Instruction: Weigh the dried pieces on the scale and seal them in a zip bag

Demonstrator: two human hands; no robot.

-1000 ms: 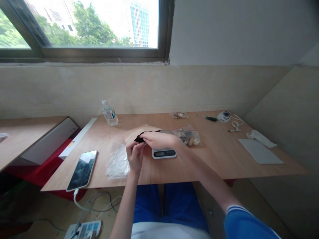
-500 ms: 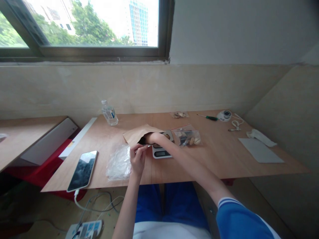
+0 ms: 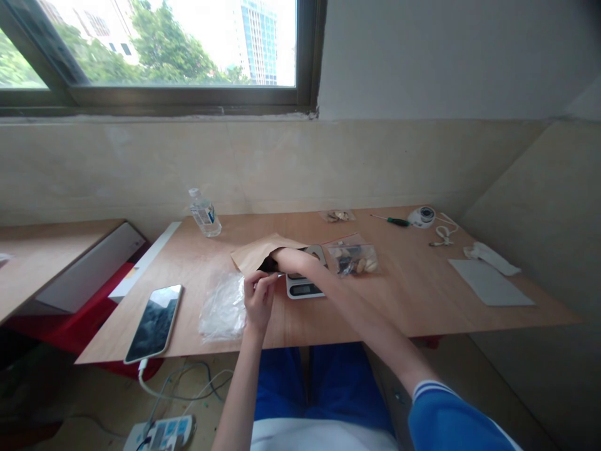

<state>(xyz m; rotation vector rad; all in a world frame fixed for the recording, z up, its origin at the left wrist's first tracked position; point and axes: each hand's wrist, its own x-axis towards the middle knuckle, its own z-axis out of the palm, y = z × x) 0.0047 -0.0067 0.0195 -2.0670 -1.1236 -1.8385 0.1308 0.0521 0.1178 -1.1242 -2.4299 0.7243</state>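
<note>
A brown paper bag (image 3: 253,252) lies on the wooden table (image 3: 404,300) with its mouth toward me. My left hand (image 3: 258,297) pinches the bag's near lip and holds the mouth apart. My right hand (image 3: 282,257) reaches into the bag; its fingers are hidden inside, only the wrist and back of the hand show. Under my right forearm sits a small digital scale (image 3: 306,282). A clear zip bag of mixed nuts or snacks (image 3: 355,259) lies just right of the scale.
A heap of clear plastic bags (image 3: 223,307) and a phone (image 3: 154,321) on a cable lie at the left. Farther back stand a water bottle (image 3: 203,213), a small snack bag (image 3: 338,216), a screwdriver (image 3: 390,220) and a white round device (image 3: 422,217). A grey pad (image 3: 491,283) lies right.
One second ago my right hand rested at the bag's mouth over the scale; it has since slid into the bag. My left hand has shifted slightly and keeps the lip pinched.
</note>
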